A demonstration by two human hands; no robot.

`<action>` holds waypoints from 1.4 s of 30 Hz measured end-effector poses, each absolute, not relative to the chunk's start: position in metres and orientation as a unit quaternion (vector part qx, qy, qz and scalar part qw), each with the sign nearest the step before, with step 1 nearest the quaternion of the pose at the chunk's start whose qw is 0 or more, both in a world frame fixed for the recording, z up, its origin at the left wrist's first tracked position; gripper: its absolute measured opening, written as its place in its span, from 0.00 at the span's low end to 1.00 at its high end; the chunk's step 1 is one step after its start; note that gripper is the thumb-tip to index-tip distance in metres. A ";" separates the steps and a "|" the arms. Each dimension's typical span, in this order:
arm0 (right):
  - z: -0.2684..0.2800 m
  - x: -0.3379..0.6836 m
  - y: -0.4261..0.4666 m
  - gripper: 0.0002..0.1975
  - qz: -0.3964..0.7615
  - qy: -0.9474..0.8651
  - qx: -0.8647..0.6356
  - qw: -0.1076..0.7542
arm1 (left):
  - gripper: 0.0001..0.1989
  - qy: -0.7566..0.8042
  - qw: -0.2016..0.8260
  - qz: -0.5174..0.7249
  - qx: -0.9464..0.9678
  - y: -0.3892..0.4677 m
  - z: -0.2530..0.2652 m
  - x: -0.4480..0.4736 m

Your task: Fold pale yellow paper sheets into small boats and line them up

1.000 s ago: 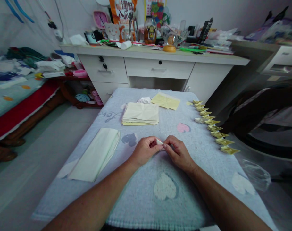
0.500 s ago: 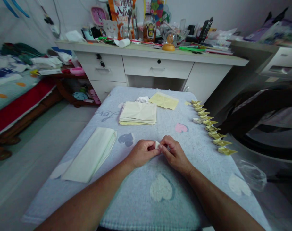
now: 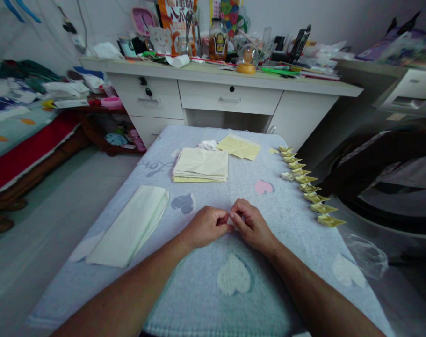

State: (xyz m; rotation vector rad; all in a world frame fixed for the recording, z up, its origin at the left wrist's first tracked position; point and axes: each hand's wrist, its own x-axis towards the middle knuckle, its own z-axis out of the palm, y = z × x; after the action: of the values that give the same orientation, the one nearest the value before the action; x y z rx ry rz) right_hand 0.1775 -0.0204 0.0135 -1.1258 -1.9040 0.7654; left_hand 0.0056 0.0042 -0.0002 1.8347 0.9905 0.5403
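Over the middle of the cloth-covered table (image 3: 202, 290), my left hand (image 3: 208, 226) and my right hand (image 3: 250, 224) meet at the fingertips. Both are closed in a pinch on a small folded piece of paper (image 3: 230, 220), pale in colour and mostly covered by my fingers. Beyond them lies a stack of creased cream paper sheets (image 3: 201, 163). A yellow creased sheet (image 3: 241, 147) rests behind it to the right. Along the table's right side runs a row of several small yellow folded paper boats (image 3: 327, 220).
A folded pale green-white paper or cloth (image 3: 130, 229) lies on the table's left. A white crumpled tissue (image 3: 208, 145) sits behind the stack. At the back stands a cluttered white desk (image 3: 230, 100) with a jar (image 3: 218, 41). A front-loading washer (image 3: 409, 100) is at right.
Both hands stay at the same spot, with fingers slightly shifted. Less of the small paper shows between them now. The boats and the stack are unchanged.
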 end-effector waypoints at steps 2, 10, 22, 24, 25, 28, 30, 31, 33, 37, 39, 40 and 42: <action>0.014 0.177 -0.021 0.13 0.285 -0.752 -0.444 0.395 | 0.17 0.398 0.481 0.222 0.750 0.005 0.000 0.005; 0.014 0.179 -0.019 0.15 0.348 -0.733 -0.440 0.384 | 0.14 0.397 0.478 0.227 0.750 0.004 0.001 0.005; 0.011 0.181 -0.018 0.21 0.492 -0.595 -0.473 0.424 | 0.11 0.390 0.553 0.320 0.663 0.008 0.007 0.003; 0.011 0.181 -0.018 0.19 0.510 -0.592 -0.447 0.436 | 0.12 0.391 0.555 0.342 0.649 0.009 0.007 0.003; 0.011 0.181 -0.018 0.17 0.517 -0.590 -0.434 0.442 | 0.12 0.391 0.555 0.352 0.644 0.009 0.007 0.003; 0.009 0.180 -0.017 0.11 0.545 -0.578 -0.403 0.454 | 0.10 0.409 0.537 0.387 0.628 0.009 0.004 0.005; 0.008 0.178 -0.017 0.11 0.557 -0.569 -0.394 0.459 | 0.09 0.436 0.513 0.405 0.618 0.008 0.001 0.007; 0.008 0.177 -0.016 0.12 0.561 -0.564 -0.394 0.460 | 0.10 0.448 0.501 0.409 0.617 0.007 0.000 0.007; 0.007 0.175 -0.016 0.13 0.567 -0.556 -0.398 0.460 | 0.09 0.456 0.482 0.404 0.630 0.006 -0.001 0.007; 0.004 0.175 -0.015 0.13 0.570 -0.547 -0.403 0.462 | 0.06 0.443 0.456 0.393 0.664 0.004 0.003 0.007; 0.002 0.177 -0.014 0.13 0.565 -0.547 -0.408 0.463 | 0.09 0.440 0.456 0.382 0.672 0.004 0.007 0.007; 0.001 0.177 -0.014 0.13 0.563 -0.548 -0.410 0.464 | 0.12 0.438 0.460 0.373 0.676 0.003 0.008 0.007; -0.001 0.179 -0.014 0.12 0.558 -0.548 -0.412 0.467 | 0.16 0.439 0.461 0.360 0.682 0.003 0.010 0.007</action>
State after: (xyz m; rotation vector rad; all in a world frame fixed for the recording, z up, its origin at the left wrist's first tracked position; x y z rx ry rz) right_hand 0.1785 -0.0136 -0.0006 -1.0112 -1.3443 1.3701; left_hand 0.0074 0.0028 0.0103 1.6777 1.0789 0.8864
